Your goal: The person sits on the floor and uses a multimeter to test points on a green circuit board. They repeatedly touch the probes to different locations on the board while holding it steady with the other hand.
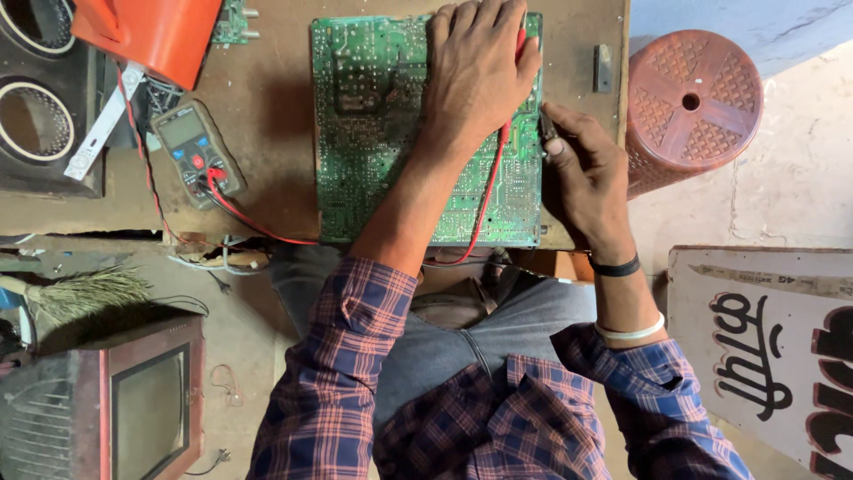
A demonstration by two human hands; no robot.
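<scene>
my left hand (475, 76) is clamped on the red probe (520, 44), my right hand (582, 178) on the dark probe (546, 126) at the circuit board (373, 133) (solder side up), so i judge a slipping tip could bridge joints.

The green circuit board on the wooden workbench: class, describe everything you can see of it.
The green circuit board is a large rectangle lying flat on the brown wooden workbench, solder side up, covered in pale traces and small silvery joints. The left hand rests on its upper right part, holding a red probe lead that trails down across the board. The right hand holds a dark probe at its right edge.
</scene>
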